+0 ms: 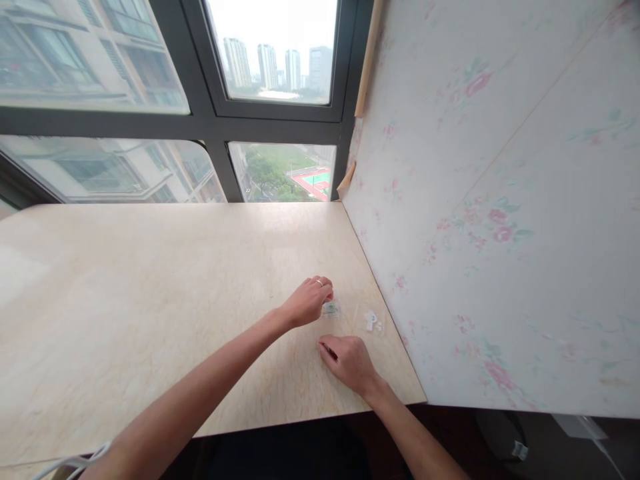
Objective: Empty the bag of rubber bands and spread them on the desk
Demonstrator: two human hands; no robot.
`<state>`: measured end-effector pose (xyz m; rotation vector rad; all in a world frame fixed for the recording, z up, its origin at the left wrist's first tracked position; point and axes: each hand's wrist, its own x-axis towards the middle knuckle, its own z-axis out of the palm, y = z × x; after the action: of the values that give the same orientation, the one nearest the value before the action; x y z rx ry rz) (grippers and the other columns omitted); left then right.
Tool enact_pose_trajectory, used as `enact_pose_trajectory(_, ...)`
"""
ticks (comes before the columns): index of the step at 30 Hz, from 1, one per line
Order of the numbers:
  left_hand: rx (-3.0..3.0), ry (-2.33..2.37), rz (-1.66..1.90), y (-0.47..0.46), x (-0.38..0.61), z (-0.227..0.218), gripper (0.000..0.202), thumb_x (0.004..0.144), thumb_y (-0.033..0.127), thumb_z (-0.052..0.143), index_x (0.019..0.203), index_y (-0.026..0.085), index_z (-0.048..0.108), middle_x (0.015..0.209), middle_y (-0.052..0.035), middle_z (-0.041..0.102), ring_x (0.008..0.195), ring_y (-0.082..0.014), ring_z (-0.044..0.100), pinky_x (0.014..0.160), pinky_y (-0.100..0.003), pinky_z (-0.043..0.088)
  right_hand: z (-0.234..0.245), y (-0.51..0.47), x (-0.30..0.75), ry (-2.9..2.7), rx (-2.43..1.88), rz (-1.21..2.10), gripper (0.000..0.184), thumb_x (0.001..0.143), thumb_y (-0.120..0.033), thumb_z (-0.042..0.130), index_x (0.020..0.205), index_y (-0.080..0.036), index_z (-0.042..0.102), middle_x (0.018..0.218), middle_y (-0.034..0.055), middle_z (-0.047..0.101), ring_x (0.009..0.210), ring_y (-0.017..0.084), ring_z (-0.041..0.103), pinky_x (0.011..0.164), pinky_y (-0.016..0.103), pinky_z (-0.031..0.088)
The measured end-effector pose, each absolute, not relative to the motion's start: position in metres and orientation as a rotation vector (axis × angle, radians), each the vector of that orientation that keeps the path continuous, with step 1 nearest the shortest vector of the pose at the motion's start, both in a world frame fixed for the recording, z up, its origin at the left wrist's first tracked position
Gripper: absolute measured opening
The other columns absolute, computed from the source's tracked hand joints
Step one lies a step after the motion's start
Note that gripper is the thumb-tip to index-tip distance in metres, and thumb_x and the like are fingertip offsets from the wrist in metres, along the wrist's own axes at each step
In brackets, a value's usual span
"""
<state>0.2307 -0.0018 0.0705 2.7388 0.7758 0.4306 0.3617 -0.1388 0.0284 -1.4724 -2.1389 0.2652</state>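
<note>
My left hand (pixel 313 301), with a ring on one finger, is bent down over a small clear plastic box (pixel 332 309) on the pale countertop. Its fingers are curled together at the box's upper left edge, and whatever they pinch is hidden. Closer to me, my right hand (pixel 349 360) hovers near or rests on the surface, thumb and forefinger pressed together. Anything in that pinch is too small to make out. Several small white pieces (pixel 371 321) lie to the right of the box, seemingly in or on clear plastic.
The marbled countertop (pixel 150 287) reaches left and back to dark-framed windows (pixel 280 120). A wall with flowered paper (pixel 500 200) borders it on the right. Part of a white cable (pixel 75 461) shows at the lower left, by the front edge.
</note>
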Motion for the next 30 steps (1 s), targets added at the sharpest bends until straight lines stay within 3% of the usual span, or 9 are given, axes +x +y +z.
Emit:
enact_pose_trajectory(8, 2.329, 0.992, 0.845, -0.011, 0.2, 0.055, 0.015, 0.085, 0.006, 0.046, 0.084, 0.018, 0.054, 0.098, -0.0095, 0.061, 0.095, -0.0207, 0.055, 0.084, -0.036, 0.046, 0.03, -0.139, 0.362, -2.123, -1.477, 0.278, 0.025, 0.094, -0.024, 0.045, 0.081, -0.017, 0.066, 0.061, 0.0002, 0.065, 0.052, 0.011, 0.058, 0.055, 0.023, 0.033)
enact_pose_trajectory(16, 2.149, 1.172, 0.978, -0.045, 0.144, 0.017, 0.019, 0.092, 0.017, 0.044, 0.092, 0.018, 0.063, 0.106, -0.0102, 0.063, 0.101, -0.0206, 0.058, 0.088, -0.039, 0.048, 0.032, -0.14, 0.362, -2.03, -1.446, 0.366, 0.024, 0.092, -0.025, 0.046, 0.083, -0.018, 0.067, 0.059, -0.0011, 0.063, 0.049, 0.011, 0.055, 0.053, 0.022, 0.036)
enact_pose_trajectory(23, 2.107, 1.214, 1.062, -0.055, 0.132, 0.011, 0.019, 0.091, 0.02, 0.048, 0.094, 0.019, 0.067, 0.104, -0.0087, 0.066, 0.099, -0.0207, 0.06, 0.087, -0.039, 0.051, 0.037, -0.143, 0.383, -1.804, -1.474, 0.454, 0.023, 0.092, -0.033, 0.049, 0.085, -0.019, 0.066, 0.059, -0.0011, 0.061, 0.048, 0.012, 0.053, 0.051, 0.023, 0.042)
enact_pose_trajectory(27, 2.067, 1.214, 1.076, -0.053, 0.131, 0.013, 0.019, 0.09, 0.021, 0.049, 0.091, 0.019, 0.068, 0.101, -0.0077, 0.068, 0.095, -0.0203, 0.062, 0.085, -0.038, 0.052, 0.053, -0.136, 0.415, -1.772, -1.638, 0.323, 0.027, 0.089, -0.038, 0.053, 0.109, -0.02, 0.061, 0.083, 0.0047, 0.066, 0.072, 0.019, 0.063, 0.069, 0.031, 0.052)
enact_pose_trajectory(30, 2.045, 1.214, 1.086, -0.052, 0.13, 0.014, 0.019, 0.09, 0.022, 0.049, 0.091, 0.019, 0.067, 0.1, -0.0072, 0.068, 0.094, -0.02, 0.062, 0.084, -0.037, 0.051, 0.061, -0.128, 0.436, -1.891, -1.816, 0.231, 0.057, 0.081, -0.038, 0.063, 0.133, -0.022, 0.044, 0.12, 0.0119, 0.06, 0.11, 0.028, 0.057, 0.093, 0.044, 0.047)
